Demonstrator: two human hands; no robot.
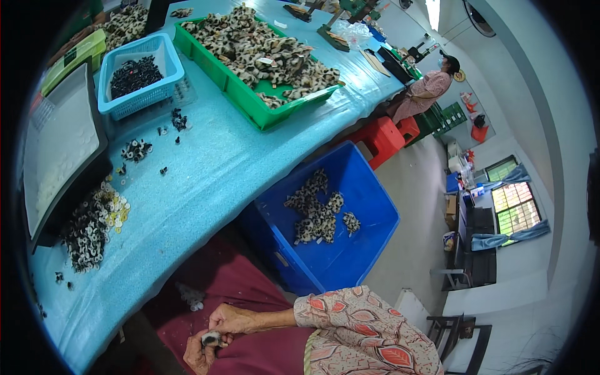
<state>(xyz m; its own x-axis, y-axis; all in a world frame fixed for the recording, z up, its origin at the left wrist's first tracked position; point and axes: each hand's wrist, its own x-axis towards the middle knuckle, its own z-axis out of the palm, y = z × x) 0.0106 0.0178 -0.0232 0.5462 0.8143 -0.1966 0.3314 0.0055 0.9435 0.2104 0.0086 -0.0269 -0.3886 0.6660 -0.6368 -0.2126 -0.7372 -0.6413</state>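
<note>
Low in the head view, over a maroon cloth on my lap, both my hands are closed at a small black-and-white plush piece. My left hand wraps round it from below. My right hand comes from the right side, its fingers bent against the top of the piece. Whatever lies between the fingertips is too small to make out. Several pale translucent discs lie on the cloth just above my hands. Beyond them, a blue bin holds several spotted plush pieces.
On the blue-covered table stand a green tray heaped with spotted plush pieces, a light-blue basket of small black parts, and a dark-rimmed tray. Loose washers lie nearby. Red stools and another person are farther off.
</note>
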